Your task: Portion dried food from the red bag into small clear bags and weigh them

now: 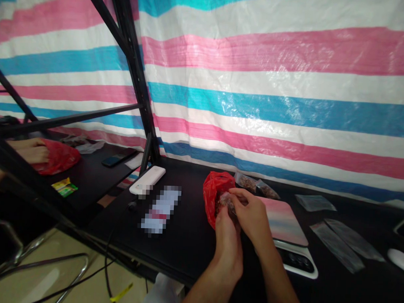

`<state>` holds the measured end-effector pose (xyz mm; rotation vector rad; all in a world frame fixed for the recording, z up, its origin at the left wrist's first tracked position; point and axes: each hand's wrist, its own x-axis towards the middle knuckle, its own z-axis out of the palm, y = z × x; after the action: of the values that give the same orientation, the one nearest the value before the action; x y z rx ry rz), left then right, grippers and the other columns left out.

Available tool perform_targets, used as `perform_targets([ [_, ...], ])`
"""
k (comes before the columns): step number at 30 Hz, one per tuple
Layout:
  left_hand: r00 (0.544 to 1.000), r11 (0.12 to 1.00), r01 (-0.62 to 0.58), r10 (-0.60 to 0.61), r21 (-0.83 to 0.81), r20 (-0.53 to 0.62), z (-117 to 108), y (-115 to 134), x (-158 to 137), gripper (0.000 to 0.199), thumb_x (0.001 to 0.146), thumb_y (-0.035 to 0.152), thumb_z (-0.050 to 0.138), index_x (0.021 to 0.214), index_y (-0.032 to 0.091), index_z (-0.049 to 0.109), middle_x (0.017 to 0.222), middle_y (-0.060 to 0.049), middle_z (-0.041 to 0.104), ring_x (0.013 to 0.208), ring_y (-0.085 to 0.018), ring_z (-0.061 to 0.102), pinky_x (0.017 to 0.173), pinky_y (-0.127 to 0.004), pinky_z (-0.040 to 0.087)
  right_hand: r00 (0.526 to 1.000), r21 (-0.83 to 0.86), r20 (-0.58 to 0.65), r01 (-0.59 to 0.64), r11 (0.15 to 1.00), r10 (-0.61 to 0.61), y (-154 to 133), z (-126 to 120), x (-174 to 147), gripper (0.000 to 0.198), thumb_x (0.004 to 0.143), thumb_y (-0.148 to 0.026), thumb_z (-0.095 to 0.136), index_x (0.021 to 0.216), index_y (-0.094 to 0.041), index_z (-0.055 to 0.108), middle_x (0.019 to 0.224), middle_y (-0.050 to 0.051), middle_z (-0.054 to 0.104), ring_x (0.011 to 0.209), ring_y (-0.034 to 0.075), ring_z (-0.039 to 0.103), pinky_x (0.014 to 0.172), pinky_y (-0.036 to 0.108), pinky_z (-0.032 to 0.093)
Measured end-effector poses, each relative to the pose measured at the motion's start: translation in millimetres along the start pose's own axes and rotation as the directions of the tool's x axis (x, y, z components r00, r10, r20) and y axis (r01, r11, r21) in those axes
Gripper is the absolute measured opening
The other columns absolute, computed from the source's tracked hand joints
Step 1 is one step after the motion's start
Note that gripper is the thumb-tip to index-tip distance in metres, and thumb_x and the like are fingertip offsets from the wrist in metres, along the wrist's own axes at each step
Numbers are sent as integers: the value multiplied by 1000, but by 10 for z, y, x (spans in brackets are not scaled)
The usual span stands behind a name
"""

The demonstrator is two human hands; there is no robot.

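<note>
Red plastic, thin and glossy, forms a crinkled bag (210,189) gaping toward the person on the black tabletop (181,252), in from the back edge and well apart from the left edge. At its mouth sits a small clear bag (226,199) with dark contents. The left hand (228,234) holds this clear bag from below, thumb up, other fingers mostly hidden; the right hand (253,211) pinches its upper part with thumb and fingertips, so the grip looks closed on the film from both sides. Two packets (245,181) of brown contents lie near the back edge, and a scale (284,216) is partly hidden by the right hand. Farther right are three flat pouches (338,247).

The step in hand seems to be handling the clear bag at the red opening; whether it is being filled or fastened cannot be told. The next move calls for a steady left hold and light right fingertips, lest contents spill
</note>
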<state>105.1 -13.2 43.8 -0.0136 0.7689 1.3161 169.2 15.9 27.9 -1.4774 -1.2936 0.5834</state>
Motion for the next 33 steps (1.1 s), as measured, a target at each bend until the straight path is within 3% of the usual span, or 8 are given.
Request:
perform_targets([
  [7, 998, 1000, -25, 26, -2, 49, -14, -20, -71, 30, 101, 19, 44, 117, 16, 69, 125, -10, 72, 119, -17, 68, 99, -26, 56, 999, 39, 30, 24, 999, -25, -16, -53, 20, 22, 80, -34, 63, 91, -20, 75, 94, 9, 80, 88, 26, 75, 85, 40, 59],
  [15, 994, 999, -40, 43, -35, 100, -66, -75, -30, 33, 101, 20, 46, 127, 13, 65, 128, -12, 70, 123, -18, 65, 105, -26, 51, 983, -8, 169, 72, 997, -70, -29, -64, -7, 28, 87, -37, 59, 102, -20, 75, 105, 9, 79, 97, 25, 74, 89, 39, 58],
  [18, 992, 998, -60, 59, 7, 112, -68, -94, 0, 36, 101, 21, 44, 130, 12, 62, 132, -13, 68, 126, -19, 64, 108, -27, 49, 982, 30, 166, 85, 996, -89, 8, -61, 5, 29, 87, -34, 59, 107, -19, 74, 109, 10, 78, 100, 25, 74, 92, 39, 57],
  [21, 978, 976, -160, 137, 146, 155, -89, -92, 11, 39, 99, 23, 46, 136, 15, 57, 138, -12, 65, 128, -20, 62, 110, -31, 48, 985, 89, 137, 94, 992, -105, 30, -84, 25, 28, 85, -33, 61, 107, -18, 73, 107, 10, 78, 98, 25, 74, 92, 40, 57],
  [23, 955, 904, -280, 229, 324, 186, -117, -72, 11, 41, 99, 24, 47, 139, 18, 55, 143, -11, 61, 131, -21, 60, 113, -34, 46, 987, 147, 116, 95, 985, -113, 24, -122, 38, 29, 84, -35, 64, 107, -18, 72, 107, 11, 77, 98, 25, 74, 93, 40, 58],
  [26, 862, 654, -507, 394, 561, 321, -179, -35, 25, 43, 100, 23, 43, 143, 20, 52, 153, -10, 51, 142, -20, 49, 122, -36, 35, 988, 244, 114, 74, 967, -104, -7, -204, 49, 32, 83, -40, 68, 106, -18, 72, 108, 11, 78, 99, 25, 74, 94, 41, 58],
  [30, 687, 305, -710, 500, 635, 527, -267, -21, 75, 47, 102, 24, 35, 148, 19, 44, 157, -12, 45, 148, -20, 39, 127, -43, 26, 980, 332, 181, 14, 943, -78, -42, -316, 39, 33, 81, -43, 72, 104, -19, 74, 112, 10, 77, 105, 26, 73, 97, 40, 57],
  [33, 619, 167, -751, 516, 639, 592, -301, -23, 102, 47, 102, 24, 34, 148, 18, 44, 154, -13, 48, 146, -22, 42, 125, -46, 29, 978, 328, 201, -14, 945, -55, -54, -373, 26, 35, 82, -45, 72, 107, -20, 75, 114, 10, 77, 107, 26, 72, 97, 40, 57],
])
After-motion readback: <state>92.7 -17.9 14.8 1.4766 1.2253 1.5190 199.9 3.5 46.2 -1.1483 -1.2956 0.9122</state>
